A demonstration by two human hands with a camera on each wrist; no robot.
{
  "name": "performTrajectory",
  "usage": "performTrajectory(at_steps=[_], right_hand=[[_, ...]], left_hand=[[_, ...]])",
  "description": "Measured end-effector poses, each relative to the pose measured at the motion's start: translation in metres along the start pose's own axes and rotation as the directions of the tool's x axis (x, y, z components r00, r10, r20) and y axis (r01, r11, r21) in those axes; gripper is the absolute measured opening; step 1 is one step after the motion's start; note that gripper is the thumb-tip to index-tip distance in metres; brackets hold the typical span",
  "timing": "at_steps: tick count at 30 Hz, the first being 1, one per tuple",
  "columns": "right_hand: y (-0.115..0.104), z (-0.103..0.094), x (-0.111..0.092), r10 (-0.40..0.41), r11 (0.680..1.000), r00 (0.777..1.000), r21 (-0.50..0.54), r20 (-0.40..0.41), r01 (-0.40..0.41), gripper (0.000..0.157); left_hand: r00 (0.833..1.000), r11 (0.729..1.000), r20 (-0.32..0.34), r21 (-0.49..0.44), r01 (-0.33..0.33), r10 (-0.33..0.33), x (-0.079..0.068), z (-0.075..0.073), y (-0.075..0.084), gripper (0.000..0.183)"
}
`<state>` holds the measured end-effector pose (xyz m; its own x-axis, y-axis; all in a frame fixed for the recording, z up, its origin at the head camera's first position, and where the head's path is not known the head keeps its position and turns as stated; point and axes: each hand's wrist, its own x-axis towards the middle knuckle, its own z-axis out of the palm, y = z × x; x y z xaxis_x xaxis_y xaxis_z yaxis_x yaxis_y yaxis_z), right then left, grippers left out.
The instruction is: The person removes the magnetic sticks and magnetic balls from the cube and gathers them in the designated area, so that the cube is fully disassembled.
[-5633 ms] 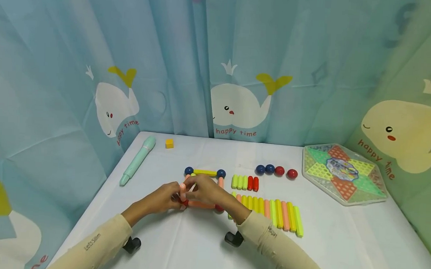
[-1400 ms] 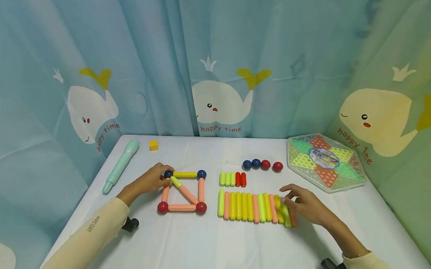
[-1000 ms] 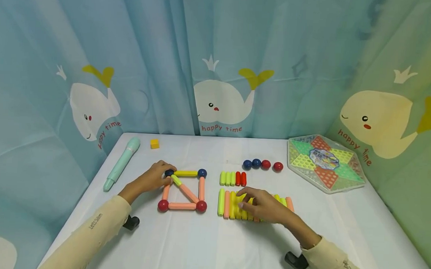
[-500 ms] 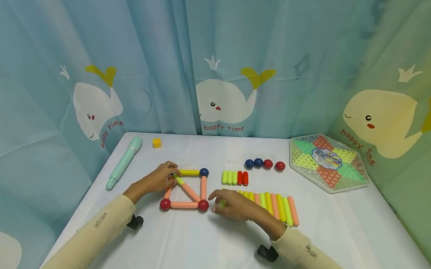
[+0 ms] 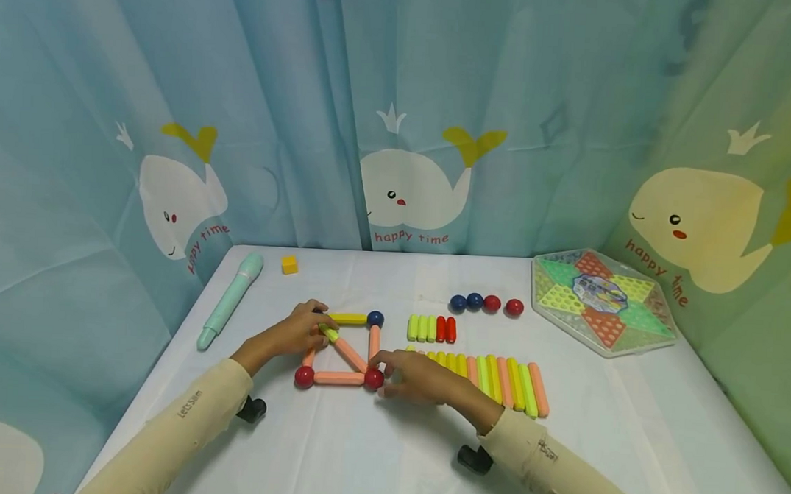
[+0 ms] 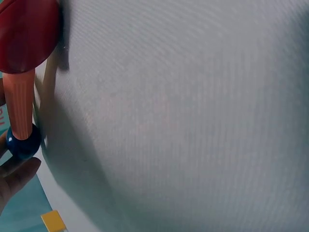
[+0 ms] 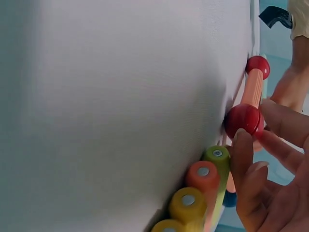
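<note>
A flat square of magnetic sticks and balls lies left of centre, with pink sticks [image 5: 340,378] on three sides and a yellow stick [image 5: 349,319] at the back. A lime-and-pink diagonal [image 5: 349,354] crosses it. My left hand [image 5: 297,330] pinches the blue ball [image 6: 23,145] at the back-left corner, mostly hidden in the head view. At the front-right corner my right hand [image 5: 419,377] has its thumb and fingers around the red ball [image 7: 243,120]. Another red ball [image 5: 304,377] marks the front-left corner, another blue ball [image 5: 375,318] the back-right.
A row of long coloured sticks [image 5: 502,381] lies right of the square, partly beneath my right hand. Behind it are short lime and red sticks [image 5: 432,329] and several loose balls [image 5: 475,302]. A hexagonal game board [image 5: 601,300], mint tube [image 5: 230,302] and yellow cube [image 5: 289,265] stand farther out.
Both hands were together at the square around an upright pink stick. A pink stick now ends the long row; my right hand has come back left to the red ball. My left hand stays at the blue corner.
</note>
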<state>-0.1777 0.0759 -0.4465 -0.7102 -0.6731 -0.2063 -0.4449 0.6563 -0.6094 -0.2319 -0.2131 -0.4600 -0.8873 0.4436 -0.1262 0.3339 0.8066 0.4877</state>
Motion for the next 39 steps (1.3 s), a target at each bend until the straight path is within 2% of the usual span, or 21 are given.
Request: performTrajectory(at_steps=[8,13,17,24,32,36,39], right_hand=[[-0.005,0.004,0.014,-0.015,0.994,1.000,-0.105,0.016,0.017,0.030],[-0.004,0.000,0.015,0.028,0.997,0.999,-0.067,0.035,-0.026,0.028],[-0.005,-0.006,0.016,0.049,0.999,0.998,-0.019,0.049,-0.048,0.030],[-0.003,-0.007,0.022,0.059,0.998,0.996,-0.024,0.060,-0.058,0.033],[-0.008,0.000,0.025,0.044,0.994,0.999,-0.097,0.007,-0.043,0.039],[-0.011,0.004,0.026,0.037,0.989,0.999,-0.145,-0.037,-0.042,0.040],[-0.011,0.007,0.026,0.031,0.987,0.998,-0.157,-0.057,-0.040,0.038]], left_hand=[[1.000,1.000,0.003,0.000,0.009,-0.009,0.000,0.003,0.000,0.027],[1.000,1.000,0.012,0.003,-0.008,0.008,0.001,0.003,-0.001,0.030],[1.000,1.000,-0.011,-0.009,-0.016,0.016,0.001,0.002,-0.002,0.030],[0.999,0.999,-0.033,-0.033,-0.035,0.034,0.003,0.002,-0.003,0.023],[0.999,0.999,-0.031,-0.044,0.013,-0.014,0.003,0.004,-0.003,0.022],[1.000,0.999,-0.023,-0.041,0.013,-0.014,0.003,0.003,-0.004,0.022],[0.999,0.999,-0.030,-0.032,-0.014,0.013,0.003,0.003,-0.006,0.023]])
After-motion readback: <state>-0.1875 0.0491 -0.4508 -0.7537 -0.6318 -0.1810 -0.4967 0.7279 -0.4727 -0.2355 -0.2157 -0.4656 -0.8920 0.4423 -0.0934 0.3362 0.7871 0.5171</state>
